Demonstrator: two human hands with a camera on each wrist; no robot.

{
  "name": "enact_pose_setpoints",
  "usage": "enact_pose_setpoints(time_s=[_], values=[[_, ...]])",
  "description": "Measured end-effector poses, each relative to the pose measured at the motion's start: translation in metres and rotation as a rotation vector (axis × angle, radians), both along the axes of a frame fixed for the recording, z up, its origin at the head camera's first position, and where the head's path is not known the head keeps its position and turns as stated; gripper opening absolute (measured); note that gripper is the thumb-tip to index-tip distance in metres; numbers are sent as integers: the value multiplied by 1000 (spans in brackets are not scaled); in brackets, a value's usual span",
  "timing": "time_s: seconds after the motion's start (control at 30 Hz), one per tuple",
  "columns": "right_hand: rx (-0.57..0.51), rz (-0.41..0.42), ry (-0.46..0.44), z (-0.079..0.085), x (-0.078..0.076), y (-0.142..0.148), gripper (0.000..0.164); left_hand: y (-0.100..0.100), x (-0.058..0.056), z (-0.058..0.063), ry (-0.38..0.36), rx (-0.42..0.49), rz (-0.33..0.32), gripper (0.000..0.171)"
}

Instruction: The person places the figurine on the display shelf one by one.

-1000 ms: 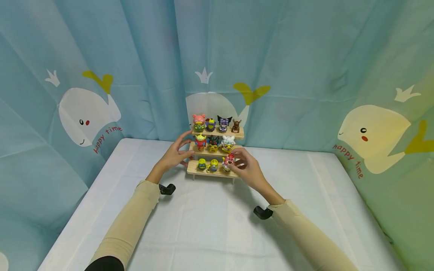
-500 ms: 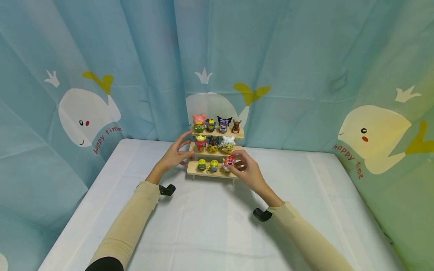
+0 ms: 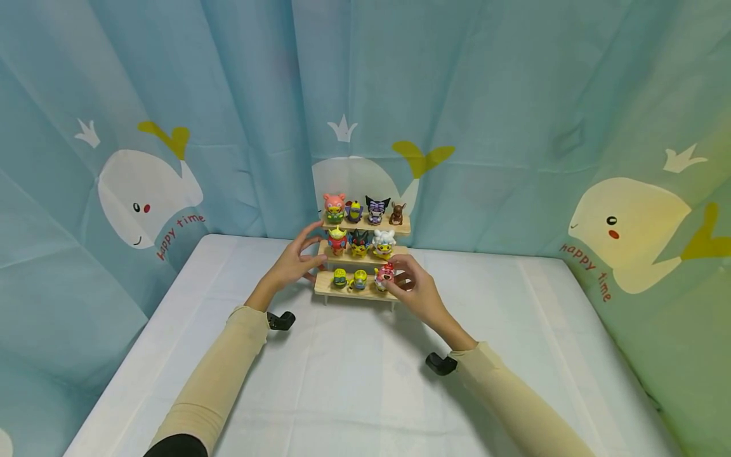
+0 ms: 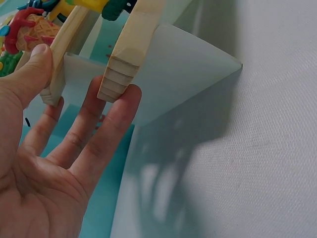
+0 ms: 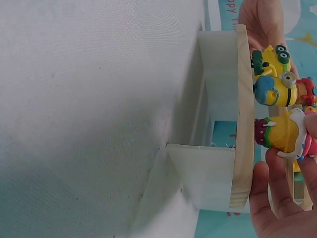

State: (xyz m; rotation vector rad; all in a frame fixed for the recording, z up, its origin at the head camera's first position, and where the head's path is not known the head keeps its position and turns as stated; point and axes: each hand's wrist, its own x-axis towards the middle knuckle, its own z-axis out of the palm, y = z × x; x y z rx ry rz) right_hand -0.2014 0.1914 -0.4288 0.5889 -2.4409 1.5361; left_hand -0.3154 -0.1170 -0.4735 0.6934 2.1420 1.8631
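A three-tier wooden display shelf (image 3: pixel 348 289) with white supports stands at the back of the table. My left hand (image 3: pixel 294 260) steadies its left end; in the left wrist view the thumb (image 4: pixel 37 64) lies against one board and the fingertips touch the board ends. My right hand (image 3: pixel 419 285) pinches a pink, white and yellow figurine (image 5: pixel 285 133) at the right of the lowest tier, its base at the board. To its left stand two yellow Minion figurines (image 3: pixel 359 279) (image 3: pixel 339 277). Other right fingers rest near the board's right end.
The middle tier bears a red figurine (image 3: pixel 337 242), a dark-eared one (image 3: pixel 359 242) and a white one (image 3: pixel 384 242). Several more, including a pink-headed figurine (image 3: pixel 334 207), line the top tier. A blue curtain (image 3: pixel 491 95) hangs behind the white-covered table (image 3: pixel 342 387).
Both hands stay almost where they were at the shelf. The right hand keeps the pink figurine in its fingers, with at most a tiny shift.
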Motion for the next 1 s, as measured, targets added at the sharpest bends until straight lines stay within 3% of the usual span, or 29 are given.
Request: enact_pose_setpoints(time_s=[0.2, 0.3, 0.73, 1.0], values=[[5, -12, 15, -24, -17, 10, 46, 3, -2, 0, -2, -2, -5, 78], [14, -5, 20, -28, -21, 15, 51, 3, -3, 2, -7, -10, -10, 79], [76, 78, 47, -12, -18, 35, 66, -15, 6, 10, -75, -24, -14, 89], [110, 42, 16, -5, -7, 58, 69, -40, 19, 5, -13, -58, 3, 93]])
